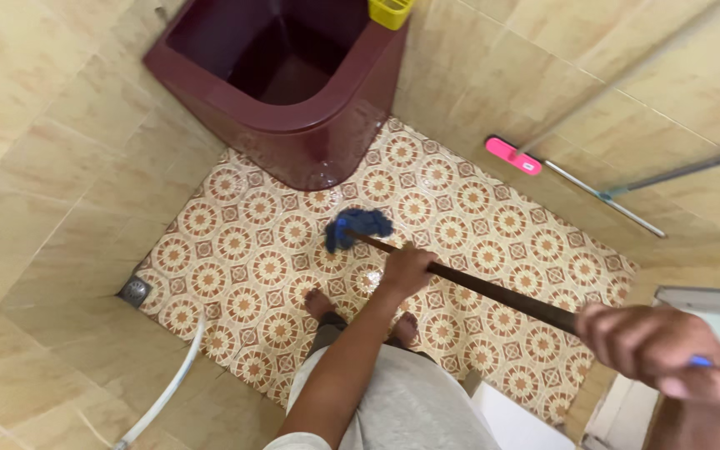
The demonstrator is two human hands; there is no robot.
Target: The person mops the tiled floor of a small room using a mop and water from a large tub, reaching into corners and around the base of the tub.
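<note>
Left hand (406, 271) and blurred right hand (664, 346) apparently both clenched.

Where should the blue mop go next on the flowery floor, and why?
Probably a short push forward, toward the dark red plastic tub. The blue rag mop head rests on the patterned floor tiles just short of the tub's base, so that strip looks unreached. The left hand grips the dark wooden handle low down and the right hand holds it higher, well placed to slide it.

glossy maroon plastic bin (293, 125), fuzzy blue cloth mop head (358, 227), smooth patterned floor tiles (493, 225)
</note>
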